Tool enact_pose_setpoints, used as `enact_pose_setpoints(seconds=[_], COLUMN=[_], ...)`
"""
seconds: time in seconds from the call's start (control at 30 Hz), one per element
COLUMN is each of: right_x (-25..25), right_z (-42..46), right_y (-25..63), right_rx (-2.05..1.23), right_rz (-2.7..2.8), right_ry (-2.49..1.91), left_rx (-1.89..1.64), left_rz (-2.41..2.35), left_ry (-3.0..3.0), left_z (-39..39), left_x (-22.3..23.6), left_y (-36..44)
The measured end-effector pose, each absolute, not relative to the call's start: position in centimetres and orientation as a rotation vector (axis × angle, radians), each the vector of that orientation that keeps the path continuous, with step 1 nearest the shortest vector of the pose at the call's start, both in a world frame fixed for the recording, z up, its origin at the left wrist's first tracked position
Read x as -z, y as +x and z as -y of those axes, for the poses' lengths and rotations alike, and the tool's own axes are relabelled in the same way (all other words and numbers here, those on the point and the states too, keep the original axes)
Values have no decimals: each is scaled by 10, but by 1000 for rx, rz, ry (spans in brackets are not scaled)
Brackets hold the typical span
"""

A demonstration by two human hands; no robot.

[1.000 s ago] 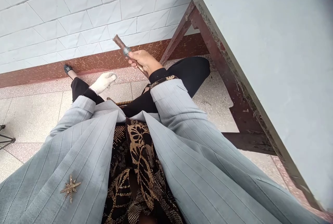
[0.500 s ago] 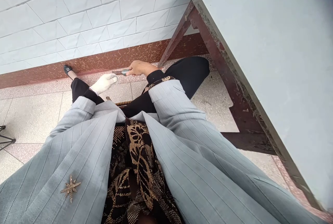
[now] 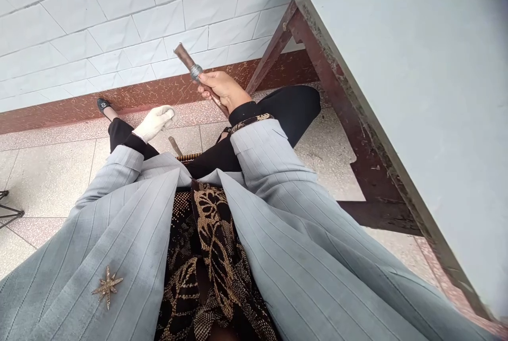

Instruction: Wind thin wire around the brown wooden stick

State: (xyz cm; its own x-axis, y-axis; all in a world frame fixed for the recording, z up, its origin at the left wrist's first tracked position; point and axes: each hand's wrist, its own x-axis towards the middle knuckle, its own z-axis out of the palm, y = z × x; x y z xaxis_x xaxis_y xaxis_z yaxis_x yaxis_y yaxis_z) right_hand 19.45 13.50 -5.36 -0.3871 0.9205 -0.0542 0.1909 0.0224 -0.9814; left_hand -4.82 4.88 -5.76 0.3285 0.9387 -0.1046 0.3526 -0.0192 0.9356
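The right hand point(image 3: 222, 87) is closed around a brown stick point(image 3: 184, 57), whose blunt far end slants up to the left in front of the wall point(image 3: 119, 18). The gloved left hand point(image 3: 154, 123) is narrow, fingertips drawn together; whether it pinches anything I cannot tell. Open room lies between the hands, and the floor point(image 3: 59, 172) is open to the near left, up to thin black legs point(image 3: 10, 211) at the picture's edge. On the right, the long, rough edge of the bench point(image 3: 416, 92) runs diagonally, well apart from the stick. Grey wire point(image 3: 196, 72) is wound in a thick collar around the stick, just beside the right thumb. The wall is pale glossy tile above a veined red-brown band point(image 3: 159, 93); the floor is speckled, the bench top smooth and pale over dark red supports point(image 3: 323, 61)
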Motion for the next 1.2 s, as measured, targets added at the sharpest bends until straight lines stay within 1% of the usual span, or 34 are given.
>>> enact_pose_setpoints(seconds=[0.1, 0.3, 0.4, 0.5, 0.57, 0.7, 0.83, 0.93, 1.07, 1.13, 1.2], right_x=[65, 77, 77, 73, 71, 67, 65, 61, 56, 56, 60], right_z=[-145, -152, -150, -144, -139, -130, -126, -125, -125, -127, -130], right_y=[191, 188, 185, 181, 180, 178, 178, 180, 188, 190, 190], right_rx=[-1304, -1104, -1013, -983, -1061, -1468, -1785, -1883, -1807, -1715, -1626], right_rz=[1648, 1892, 2133, 2449, 2641, 2813, 2747, 2677, 2374, 2110, 1891], right_ry=[-1333, -1593, -1683, -1676, -1610, -1400, -1250, -1066, -781, -760, -836], left_rx=[-681, -706, -740, -761, -780, -781, -775, -807, -801, -730, -658], left_rz=[-1239, -1244, -1255, -1252, -1261, -1286, -1311, -1304, -1283, -1269, -1230], left_ry=[1619, 1697, 1715, 1751, 1791, 1805, 1733, 1677, 1578, 1544, 1535], left_z=[-49, -53, -56, -58, -59, -60, -60, -60, -55, -51, -48], left_x=[57, 59, 62, 64, 65, 67, 66, 66, 74, 79, 82], left_y=[-49, -52, -57, -60, -61, -61, -62, -63, -57, -52, -47])
